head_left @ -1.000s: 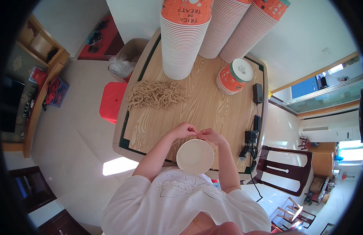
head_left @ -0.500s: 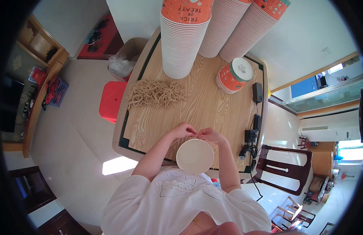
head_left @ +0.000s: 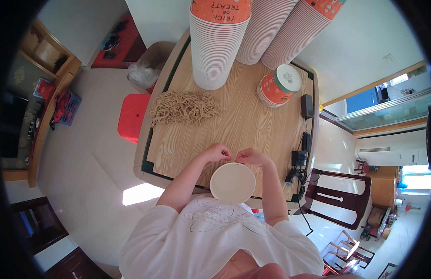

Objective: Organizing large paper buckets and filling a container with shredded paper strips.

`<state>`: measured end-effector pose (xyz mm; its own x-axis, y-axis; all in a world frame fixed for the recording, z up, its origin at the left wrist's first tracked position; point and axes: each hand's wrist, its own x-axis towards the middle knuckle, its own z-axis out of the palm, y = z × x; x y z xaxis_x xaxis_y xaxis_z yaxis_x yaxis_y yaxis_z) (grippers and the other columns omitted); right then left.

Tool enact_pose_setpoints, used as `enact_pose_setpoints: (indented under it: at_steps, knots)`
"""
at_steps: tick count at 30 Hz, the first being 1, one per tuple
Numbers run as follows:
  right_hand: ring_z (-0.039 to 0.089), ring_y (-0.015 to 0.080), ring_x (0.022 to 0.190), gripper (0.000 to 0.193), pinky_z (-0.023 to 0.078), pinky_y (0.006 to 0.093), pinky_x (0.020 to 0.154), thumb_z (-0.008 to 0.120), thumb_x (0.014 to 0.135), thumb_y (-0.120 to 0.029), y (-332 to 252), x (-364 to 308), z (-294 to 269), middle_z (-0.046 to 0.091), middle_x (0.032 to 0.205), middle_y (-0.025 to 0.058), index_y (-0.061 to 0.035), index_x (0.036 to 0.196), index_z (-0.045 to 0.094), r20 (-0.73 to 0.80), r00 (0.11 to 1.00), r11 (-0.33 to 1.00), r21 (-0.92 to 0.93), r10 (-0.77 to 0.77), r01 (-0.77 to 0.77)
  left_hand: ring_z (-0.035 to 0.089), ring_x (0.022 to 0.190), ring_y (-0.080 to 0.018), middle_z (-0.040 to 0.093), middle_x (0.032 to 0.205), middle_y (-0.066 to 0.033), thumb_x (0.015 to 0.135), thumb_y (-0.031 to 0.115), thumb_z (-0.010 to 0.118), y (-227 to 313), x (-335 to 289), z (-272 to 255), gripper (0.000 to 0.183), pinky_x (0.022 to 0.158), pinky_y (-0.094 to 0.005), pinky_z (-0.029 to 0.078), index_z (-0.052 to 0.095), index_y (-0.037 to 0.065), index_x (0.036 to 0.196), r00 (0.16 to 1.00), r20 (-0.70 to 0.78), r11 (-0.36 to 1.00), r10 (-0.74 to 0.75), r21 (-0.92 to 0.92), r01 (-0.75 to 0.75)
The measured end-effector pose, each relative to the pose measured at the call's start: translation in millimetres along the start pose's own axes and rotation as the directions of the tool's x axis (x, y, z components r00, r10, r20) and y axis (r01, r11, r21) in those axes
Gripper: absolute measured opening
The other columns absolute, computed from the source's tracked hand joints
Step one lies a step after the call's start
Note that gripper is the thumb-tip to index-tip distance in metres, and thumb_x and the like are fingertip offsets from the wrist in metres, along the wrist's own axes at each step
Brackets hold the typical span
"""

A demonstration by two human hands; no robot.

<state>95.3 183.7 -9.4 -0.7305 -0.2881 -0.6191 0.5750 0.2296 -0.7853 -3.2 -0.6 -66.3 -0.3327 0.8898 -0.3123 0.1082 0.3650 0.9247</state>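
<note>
Both forearms angle inward as the left hand [head_left: 218, 152] and right hand [head_left: 251, 157] pinch the far rim of a white paper bowl [head_left: 232, 182], knuckles nearly touching.

A round, cream-white paper bowl [head_left: 232, 182], empty, its open mouth tilted up toward the camera, sits at the counter's [head_left: 252, 121] six-o'clock edge, pinched at its twelve-o'clock rim by both hands.

The three tall cup stacks [head_left: 219, 44] are cut off by the top edge. The white bowl [head_left: 232, 182] hides the desk [head_left: 252, 116] beneath it. What the fingertips [head_left: 230, 157] pinch is too small to tell.
</note>
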Motion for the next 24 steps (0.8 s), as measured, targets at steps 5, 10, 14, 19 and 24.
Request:
enact_pose_setpoints:
  at_steps: [5,10,14,19,24]
  knots:
    - [0.053,0.0115,0.071,0.019,0.045,0.025,0.064,0.064,0.075,-0.016,-14,-2,0,0.057,0.077,0.0027,-0.0057,0.09,0.061,-0.326,0.921,0.958,-0.254,-0.214,0.133,0.06,0.069,-0.0135,0.064,0.074,-0.006,0.069,0.012,0.067,6,-1,-1,0.014,0.064,-0.0282,0.047,0.065,0.006,0.081,0.999,0.029,0.999,0.019,0.042,-0.02]
    - [0.054,0.0206,0.083,0.019,0.042,0.0341,0.076,0.066,0.069,-0.015,-74,-6,40,0.057,0.083,0.0057,-0.0116,0.087,0.058,-0.135,0.903,0.692,-0.69,-0.408,0.21,0.056,0.065,-0.0112,0.061,0.069,-0.0042,0.071,0.002,0.062,-5,3,0,0.011,0.059,-0.0253,0.045,0.06,0.001,0.082,0.997,-0.06,0.99,0.047,-0.133,-0.054]
    - [0.052,0.024,0.094,0.019,0.035,0.0382,0.084,0.064,0.068,-0.016,-78,-5,35,0.057,0.087,0.006,-0.0116,0.084,0.054,-0.026,0.954,0.573,-0.804,-0.3,0.158,0.054,0.062,-0.0092,0.059,0.068,-0.0017,0.072,-0.001,0.06,-14,-1,-11,0.011,0.056,-0.0237,0.044,0.059,0.001,0.083,0.996,-0.084,0.957,0.023,-0.286,-0.046]
    - [0.054,0.024,0.09,0.015,0.04,0.0392,0.078,0.059,0.07,-0.014,-60,7,35,0.058,0.087,0.0058,-0.0113,0.084,0.054,-0.009,0.922,0.441,-0.88,-0.388,0.177,0.054,0.063,-0.0067,0.057,0.069,-0.0006,0.074,0.004,0.062,-2,-16,-31,0.013,0.059,-0.0212,0.045,0.059,0.002,0.086,0.993,-0.111,0.922,-0.03,-0.387,-0.016]
    - [0.059,0.0273,0.077,0.011,0.045,0.0382,0.066,0.053,0.071,-0.013,-49,-8,-7,0.06,0.078,0.0094,-0.0095,0.082,0.055,-0.245,0.903,0.473,-0.879,-0.352,-0.054,0.055,0.065,-0.007,0.06,0.07,-0.0022,0.075,0.006,0.062,-17,-42,-59,0.012,0.061,-0.0205,0.045,0.062,0.003,0.087,0.968,-0.206,0.936,-0.141,-0.348,0.063]
